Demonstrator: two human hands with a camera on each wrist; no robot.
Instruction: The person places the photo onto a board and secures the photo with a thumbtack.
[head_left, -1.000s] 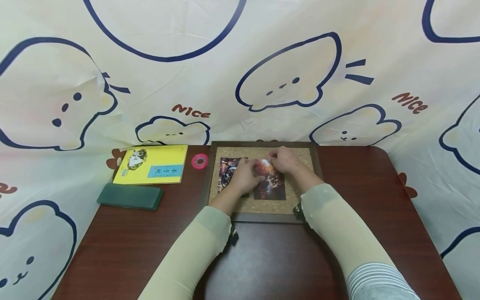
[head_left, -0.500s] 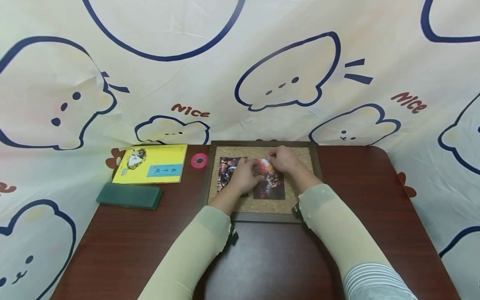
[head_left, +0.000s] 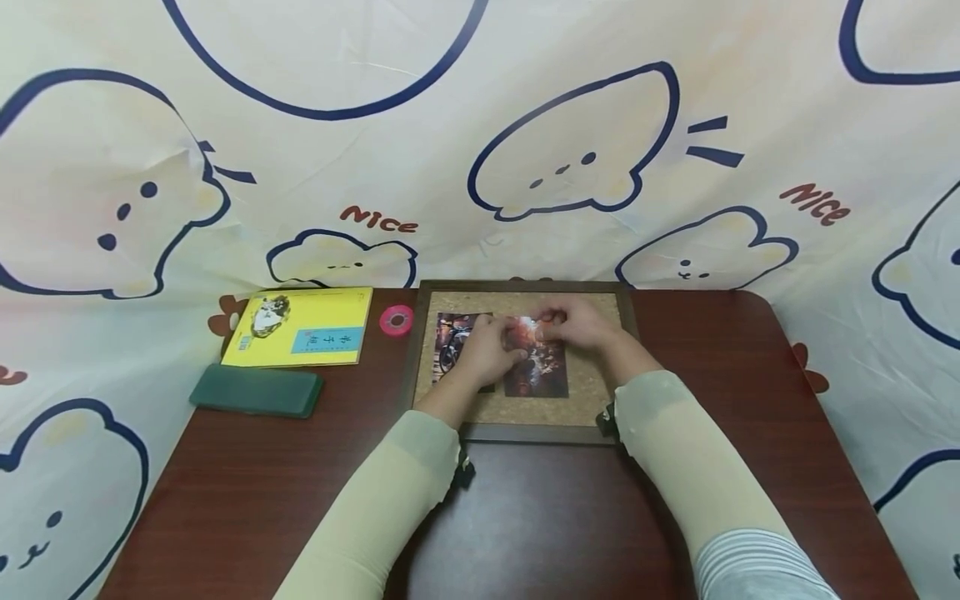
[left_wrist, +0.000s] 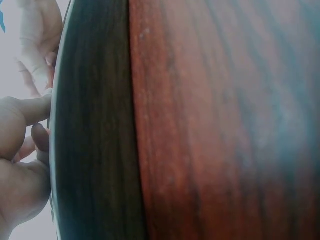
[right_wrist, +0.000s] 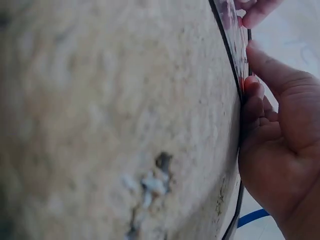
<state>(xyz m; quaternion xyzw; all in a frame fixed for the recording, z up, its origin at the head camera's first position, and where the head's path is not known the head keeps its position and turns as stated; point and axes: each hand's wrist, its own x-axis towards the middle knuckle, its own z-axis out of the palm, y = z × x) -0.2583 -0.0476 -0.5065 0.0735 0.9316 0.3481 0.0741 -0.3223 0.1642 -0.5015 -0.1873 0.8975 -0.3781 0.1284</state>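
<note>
In the head view, a reddish photo (head_left: 537, 371) lies upright on the cork board (head_left: 592, 392), which has a dark brown frame (head_left: 528, 434). My left hand (head_left: 487, 350) presses on its upper left side, thumb reaching onto the picture. With fingers bent, my right hand (head_left: 583, 323) is at the photo's upper right, fingertips at the top edge; I cannot tell whether something small is between them. The second photo (head_left: 450, 342), showing a motorcycle, lies to the left, partly hidden by the left hand. The right wrist view shows my right thumb and fingertips (right_wrist: 256, 85) at the photo's edge.
A yellow book (head_left: 330, 312) and a pink roll of tape (head_left: 396, 320) lie left of the board. Nearer on that side is a dark green case (head_left: 257, 390). The brown table (head_left: 712, 358) meets a patterned cloth (head_left: 555, 167) at the back.
My right hand has shifted slightly right and lower, its fingers now spread more over the photo's upper right corner. The left hand and the photo have stayed in place.
</note>
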